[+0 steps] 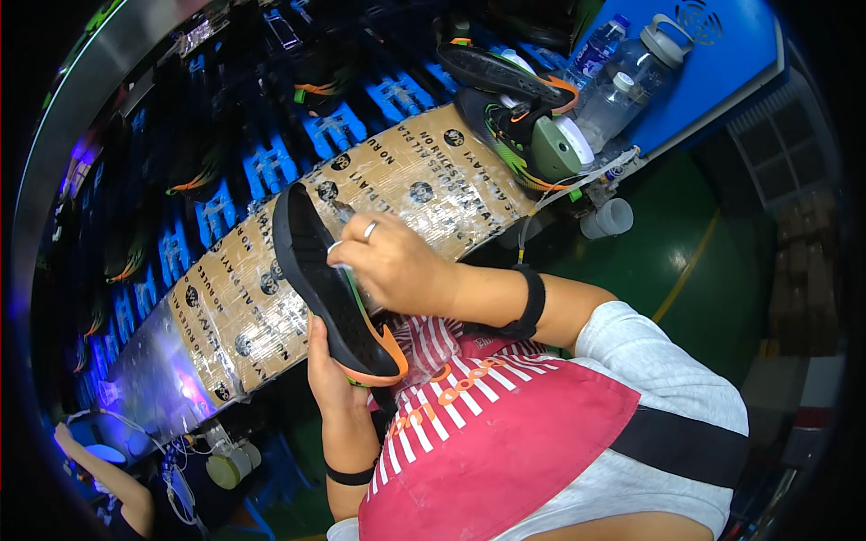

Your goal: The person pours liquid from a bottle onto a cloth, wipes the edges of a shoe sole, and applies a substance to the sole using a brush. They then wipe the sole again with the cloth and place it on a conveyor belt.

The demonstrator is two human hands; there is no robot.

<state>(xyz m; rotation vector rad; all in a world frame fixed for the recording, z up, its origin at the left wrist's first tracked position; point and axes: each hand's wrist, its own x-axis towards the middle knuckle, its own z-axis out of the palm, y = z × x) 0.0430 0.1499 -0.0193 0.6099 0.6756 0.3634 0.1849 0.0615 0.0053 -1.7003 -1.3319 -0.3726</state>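
Note:
My left hand (331, 377) is wrapped round the near end of a black shoe sole (311, 261) with an orange and green edge, holding it up and tilted over the bench. A ring shows on my right hand (392, 261), which is closed at the sole's right edge. Between its fingertips pokes a small white piece (336, 256), perhaps cloth or the end of a tool, touching or very close to the sole. A thin grey thing (344, 210) shows just beyond the knuckles; whether I hold it is unclear.
Brown printed paper under clear tape covers the bench (230, 288). Beyond it runs a line of blue shoe holders (271, 167). Dark shoes (514, 135) and plastic bottles (622, 90) stand at the back right beside a blue machine (722, 45). A co-worker's arm (108, 473) shows lower left.

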